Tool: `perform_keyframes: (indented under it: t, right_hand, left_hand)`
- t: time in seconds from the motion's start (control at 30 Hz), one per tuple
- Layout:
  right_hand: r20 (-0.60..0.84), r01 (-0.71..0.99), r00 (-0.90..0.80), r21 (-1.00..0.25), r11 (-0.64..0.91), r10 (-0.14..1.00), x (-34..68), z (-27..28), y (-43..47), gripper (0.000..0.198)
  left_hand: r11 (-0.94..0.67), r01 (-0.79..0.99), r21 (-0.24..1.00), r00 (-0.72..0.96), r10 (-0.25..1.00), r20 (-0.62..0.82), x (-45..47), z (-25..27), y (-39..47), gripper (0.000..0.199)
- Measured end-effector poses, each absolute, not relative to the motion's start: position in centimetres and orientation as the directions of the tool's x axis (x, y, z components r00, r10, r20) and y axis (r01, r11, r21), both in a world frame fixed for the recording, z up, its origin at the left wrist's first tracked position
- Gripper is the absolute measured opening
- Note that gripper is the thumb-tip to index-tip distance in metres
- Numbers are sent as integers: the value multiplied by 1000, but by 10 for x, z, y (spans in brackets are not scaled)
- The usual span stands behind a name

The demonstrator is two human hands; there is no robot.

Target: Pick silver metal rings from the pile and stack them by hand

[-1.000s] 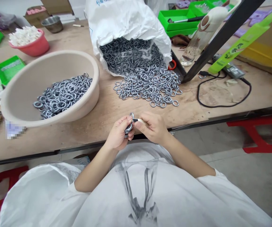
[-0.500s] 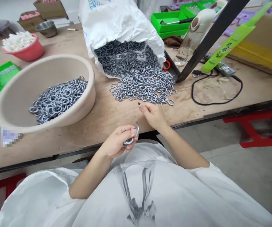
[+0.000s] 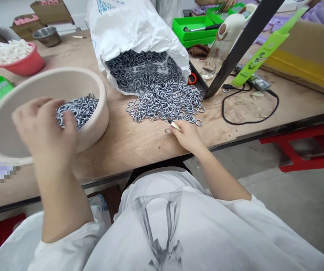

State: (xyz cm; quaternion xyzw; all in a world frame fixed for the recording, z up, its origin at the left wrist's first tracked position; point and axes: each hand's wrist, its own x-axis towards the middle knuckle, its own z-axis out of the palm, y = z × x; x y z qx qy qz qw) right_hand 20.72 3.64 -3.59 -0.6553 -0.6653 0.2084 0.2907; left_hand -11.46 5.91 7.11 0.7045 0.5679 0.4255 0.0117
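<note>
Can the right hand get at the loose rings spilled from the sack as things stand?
Probably yes. The right hand, holding a small stick, rests on the table at the near edge of the loose rings, with nothing between.

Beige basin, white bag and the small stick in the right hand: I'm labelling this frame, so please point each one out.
beige basin (image 3: 101, 101), head view, on its bare right rim.
white bag (image 3: 133, 30), head view, on its upper side.
stick (image 3: 175, 125), head view, on the pale shaft at the right hand's fingertips.

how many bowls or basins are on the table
3: the big beige basin of metal rings under the left hand, a red bowl far left, a small steel bowl behind it. Others may be out of frame.
</note>
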Motion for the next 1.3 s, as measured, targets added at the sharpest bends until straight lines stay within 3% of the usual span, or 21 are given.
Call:
perform_keyframes:
  t: [0.03, 0.07, 0.13, 0.2, 0.3, 0.37, 0.47, 0.6, 0.73, 0.87, 0.97, 1.1, 1.2, 1.3]
  right_hand:
    - [104, 650, -34, -753, 101, 994, 204, -34, 34, 22]
    - [94, 549, -100, -825, 134, 991, 200, -31, 32, 24]
    - [69, 399, -206, -905, 149, 976, 190, -23, 25, 27]
    - [39, 317, -253, -941, 121, 967, 181, -14, 17, 32]
    - [62, 187, -212, -977, 103, 975, 169, -6, 7, 34]
    - [110, 117, -175, -984, 132, 978, 164, -5, 0, 32]
    - [149, 43, -146, -987, 157, 978, 155, -9, -6, 36]
    - [118, -73, -113, -991, 110, 987, 146, -18, -4, 47]
    - [201, 77, -19, -976, 202, 979, 151, -19, -1, 53]
    - [369, 371, -184, -832, 413, 911, 158, -14, -10, 49]
    - [382, 477, -248, -752, 455, 891, 156, -10, -17, 47]
    - [341, 477, -256, -769, 425, 904, 157, -14, -14, 49]
    - [242, 505, -141, -817, 280, 960, 169, -26, 3, 52]
    - [186, 693, 25, -712, 117, 982, 187, -33, 27, 48]
  left_hand:
    - [-380, 836, 397, 58, 780, 623, -96, 63, 50, 21]
    - [-454, 805, 383, 189, 807, 560, -76, 53, 41, 18]
    - [-535, 690, 488, 417, 844, 337, -41, 33, 26, 22]
    - [-499, 581, 642, 483, 847, 222, -17, 14, 17, 28]
    - [-273, 350, 896, 399, 909, 121, -2, -3, 10, 38]
    - [-91, 156, 984, 305, 951, 40, 1, -6, 5, 41]
    - [85, -80, 993, 248, 967, -63, 6, -5, -2, 42]
    - [182, -248, 952, 251, 961, -119, 14, -5, -8, 44]
    - [272, -344, 899, 251, 949, -191, 17, -5, -9, 47]
    - [298, -396, 868, 192, 952, -239, 19, -3, -9, 47]
    - [293, -406, 866, 160, 955, -248, 20, -3, -10, 47]
    - [273, -380, 884, 189, 958, -215, 19, -5, -12, 48]
    - [241, -330, 913, 310, 941, -137, 16, -8, -16, 50]
    - [215, -307, 927, 367, 926, -93, 11, -11, -15, 49]
